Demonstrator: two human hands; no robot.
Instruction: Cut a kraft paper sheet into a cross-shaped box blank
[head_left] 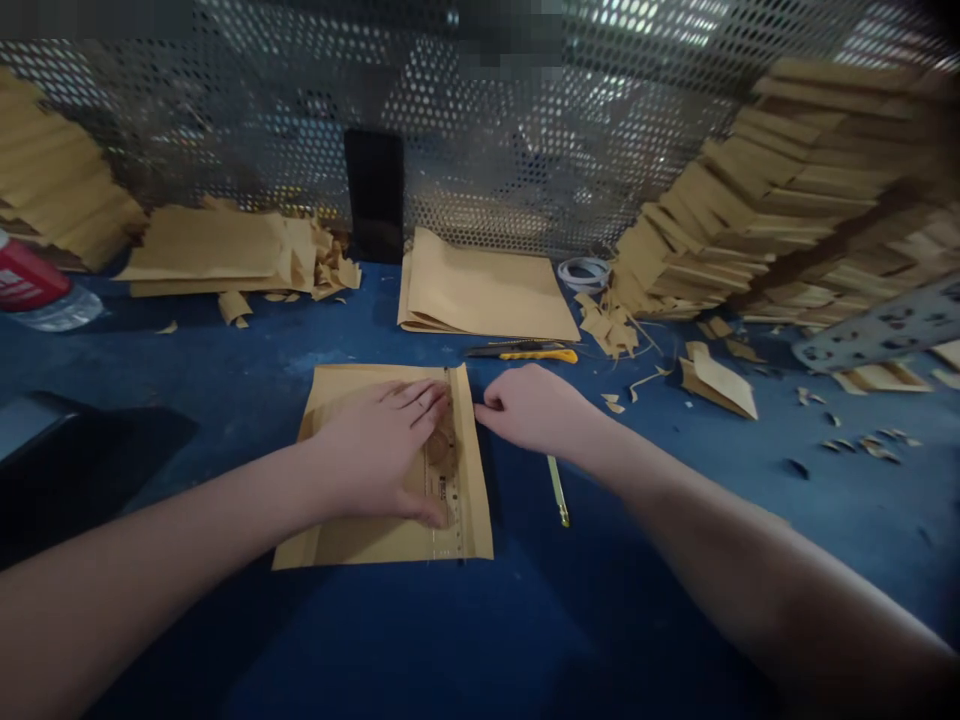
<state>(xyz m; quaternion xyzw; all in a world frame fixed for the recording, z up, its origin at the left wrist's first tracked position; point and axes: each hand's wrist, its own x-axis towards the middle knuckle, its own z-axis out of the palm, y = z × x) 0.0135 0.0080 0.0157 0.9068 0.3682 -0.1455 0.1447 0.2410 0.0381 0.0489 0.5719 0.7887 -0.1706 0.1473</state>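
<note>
My left hand (382, 445) lies open with its fingers spread, pressing a clear ruler (454, 510) onto a brown paper sheet (360, 540). The ruler runs along the sheet's right side, and a narrow strip of paper to its right looks creased. Just past that right edge, my right hand (536, 410) is curled into a fist, with its thumb side toward the paper. No object shows in it. Below the right wrist a pencil (558, 490) rests on the table, its upper end hidden. Beyond the hand lies a yellow and black utility knife (536, 352).
Folded brown paper (487, 290) lies ahead, with a tape roll (583, 273) beside it. Tall paper stacks (750, 200) rise at right, another (60, 170) at left. A black phone (375, 195) leans on the perforated panel. A red-labelled bottle (45, 285) is at left. Scraps dot the blue table.
</note>
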